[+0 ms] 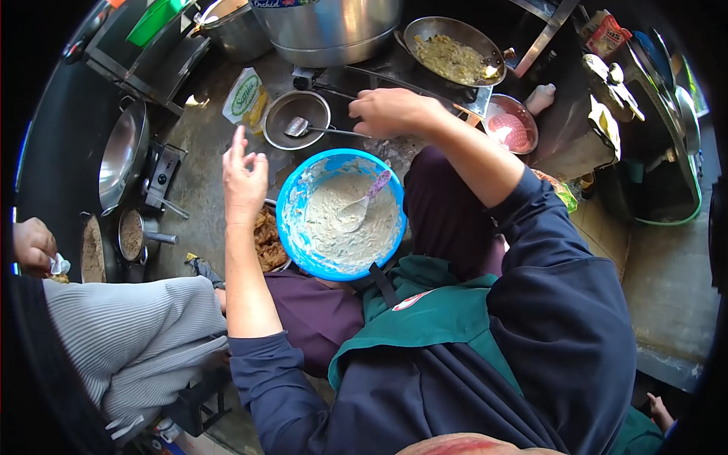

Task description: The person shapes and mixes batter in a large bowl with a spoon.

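At the far left, another person's hand [32,244] holds something small and white, near a big shiny wok [121,155] on the dark worktop [201,163]. Next comes the person's own left hand [243,182]. It is lifted up and open with the fingers spread, and it holds nothing. Just beside it lie some brown fried pieces [267,239], partly under the edge of the blue bowl [292,193]. The blue bowl sits on the person's lap and is full of thick, pale batter [356,243], with a plastic spoon [362,206] stuck in it. It is likely heavy and wet on the rim, so two hands on the sides would hold it best. Above it stands a small metal bowl [292,110] with a metal spoon [326,130] lying across it. The right hand [390,112] is closed around the end of that spoon's thin handle. The spoon looks stiff and light, maybe a bit slippery. Further right are a frying pan [436,26] with yellow food and a pink bowl [523,106].
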Available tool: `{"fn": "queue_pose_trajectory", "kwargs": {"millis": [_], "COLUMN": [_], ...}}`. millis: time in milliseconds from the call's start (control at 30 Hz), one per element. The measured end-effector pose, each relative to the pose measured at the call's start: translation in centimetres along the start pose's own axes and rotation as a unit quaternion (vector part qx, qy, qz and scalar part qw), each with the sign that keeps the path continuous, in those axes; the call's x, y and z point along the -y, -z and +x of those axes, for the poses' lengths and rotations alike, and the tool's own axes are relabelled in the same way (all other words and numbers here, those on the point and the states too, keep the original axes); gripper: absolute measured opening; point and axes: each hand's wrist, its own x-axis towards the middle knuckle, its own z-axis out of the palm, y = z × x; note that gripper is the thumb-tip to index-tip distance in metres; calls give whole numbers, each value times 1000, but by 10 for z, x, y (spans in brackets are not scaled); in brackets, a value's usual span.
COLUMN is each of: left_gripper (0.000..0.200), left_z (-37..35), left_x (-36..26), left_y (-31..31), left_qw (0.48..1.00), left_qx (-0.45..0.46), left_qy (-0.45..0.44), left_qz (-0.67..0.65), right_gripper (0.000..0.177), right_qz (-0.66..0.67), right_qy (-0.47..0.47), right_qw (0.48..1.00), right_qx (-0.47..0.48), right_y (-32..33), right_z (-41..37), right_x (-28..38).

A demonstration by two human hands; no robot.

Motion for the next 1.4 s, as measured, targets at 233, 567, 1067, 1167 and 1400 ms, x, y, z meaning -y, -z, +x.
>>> {"fn": "queue_pose_trajectory", "kwargs": {"millis": [233, 567, 1067, 1167, 1400], "left_gripper": [54, 52, 48, 47, 50], "left_z": [-21, -85, -40, -41, -49], "left_x": [-52, -158, -251, -249, -222], "left_y": [-37, -91, 35, 40, 27], "left_qw": [969, 839, 338, 296, 310], "left_qx": [174, 229, -270, -306, -178], "left_qy": [-171, -451, -568, -601, -625], "left_qz": [-36, -200, -700, -676, -694], "right_gripper": [31, 33, 40, 44, 53], "right_qz": [379, 616, 745, 767, 806], "right_qy": [32, 504, 472, 453, 415], "right_qw": [918, 555, 266, 205, 94], "right_qx": [-114, 240, 390, 405, 411], "right_y": [-36, 62, 84, 80, 76], "right_z": [-71, -109, -64, -61, -61], "right_x": [-32, 115, 193, 199, 203]}}
